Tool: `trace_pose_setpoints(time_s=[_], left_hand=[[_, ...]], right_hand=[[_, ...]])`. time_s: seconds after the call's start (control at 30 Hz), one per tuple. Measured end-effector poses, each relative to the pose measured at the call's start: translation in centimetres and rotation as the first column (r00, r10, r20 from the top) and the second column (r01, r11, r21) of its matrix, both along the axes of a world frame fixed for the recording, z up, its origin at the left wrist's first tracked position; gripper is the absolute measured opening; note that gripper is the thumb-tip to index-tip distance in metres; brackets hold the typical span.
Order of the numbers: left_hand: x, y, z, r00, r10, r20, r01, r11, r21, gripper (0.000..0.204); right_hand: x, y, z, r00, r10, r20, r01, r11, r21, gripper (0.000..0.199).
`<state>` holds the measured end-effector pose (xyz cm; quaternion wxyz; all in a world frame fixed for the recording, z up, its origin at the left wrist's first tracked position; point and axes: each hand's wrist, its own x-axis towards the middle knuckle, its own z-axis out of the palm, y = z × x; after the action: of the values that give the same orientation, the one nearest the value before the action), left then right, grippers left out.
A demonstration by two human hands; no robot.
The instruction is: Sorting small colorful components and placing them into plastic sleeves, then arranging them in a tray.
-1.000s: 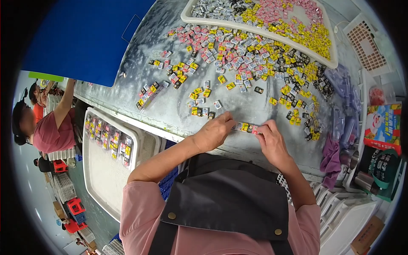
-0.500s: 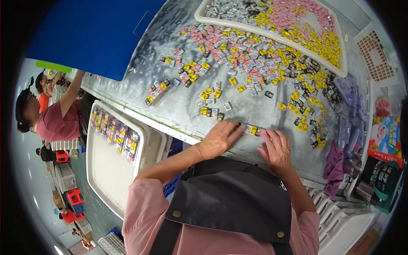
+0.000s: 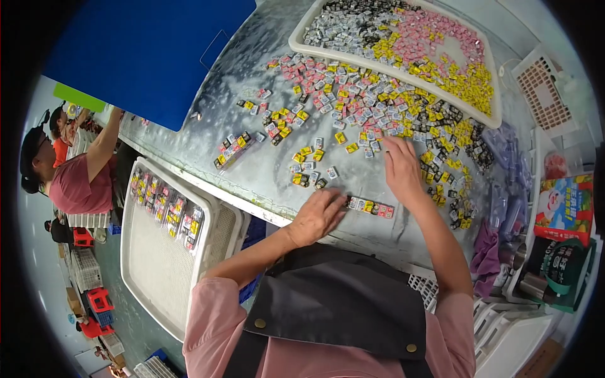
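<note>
My left hand [image 3: 316, 215] rests near the table's front edge, its bent fingers holding the left end of a narrow clear plastic tray. A row of small pink, yellow, white and black packets [image 3: 372, 206] lies in that tray; its left end is hidden under the fingers. Farther out, my right hand [image 3: 403, 169] reaches over the table with fingers stretched. Its fingertips are beside the spread of loose small packets [image 3: 362, 113], with nothing visible held. A few loose packets [image 3: 305, 167] lie just beyond my left hand.
A large white tray [image 3: 397, 55] of sorted packets stands at the back. Another filled clear tray [image 3: 233, 151] lies to the left. A white crate [image 3: 151, 283] holds several filled trays. A blue board [image 3: 145, 57] covers the far left, near a co-worker [image 3: 85, 183]. Purple cloth [image 3: 485, 255] hangs at right.
My right hand has left the tray's right end and moved forward to the loose packets. My left hand stays at the tray's left end, and more of the row now shows.
</note>
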<state>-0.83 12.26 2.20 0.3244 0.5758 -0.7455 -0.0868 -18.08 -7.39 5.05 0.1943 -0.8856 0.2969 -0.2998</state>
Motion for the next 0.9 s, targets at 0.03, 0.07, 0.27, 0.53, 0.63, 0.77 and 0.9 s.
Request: trace_pose_setpoints(time_s=[0.03,0.07,0.27,0.53,0.63,0.77,0.9], left_hand=[[0.3,-0.2,0.1,1.0,-0.004,0.0,0.004,1.0,-0.005,0.043],[0.6,-0.5,0.2,1.0,0.031,-0.001,-0.031,1.0,0.004,0.042],[2.8,-3.3,0.4,0.975,0.224,0.0,-0.224,0.974,-0.018,0.035],[1.3,-11.6,-0.4,0.973,0.22,0.064,-0.216,0.974,-0.063,0.029],[0.9,-11.9,-1.0,0.97,0.195,0.148,-0.198,0.98,0.003,0.026],[0.4,-11.4,-1.3,0.971,0.209,0.12,-0.208,0.978,-0.017,0.026],[-0.2,-11.3,-0.1,0.97,0.227,0.083,-0.229,0.973,0.017,0.027]], right_hand=[[1.0,-1.3,-0.3,1.0,0.012,-0.016,-0.013,0.999,-0.034,0.024],[1.6,-2.3,-0.8,0.999,0.024,-0.032,-0.026,0.997,-0.067,0.025],[0.7,-4.4,-3.5,0.991,0.033,-0.13,-0.054,0.986,-0.158,0.02],[-2.4,-2.5,-1.0,0.988,-0.007,-0.154,-0.007,0.996,-0.092,0.017],[-2.2,-2.1,-1.6,0.987,0.036,-0.158,-0.051,0.995,-0.091,0.021],[-1.3,-2.6,-2.7,0.972,0.08,-0.221,-0.104,0.99,-0.1,0.028],[-0.2,-2.9,-2.8,0.965,0.059,-0.257,-0.083,0.993,-0.085,0.028]])
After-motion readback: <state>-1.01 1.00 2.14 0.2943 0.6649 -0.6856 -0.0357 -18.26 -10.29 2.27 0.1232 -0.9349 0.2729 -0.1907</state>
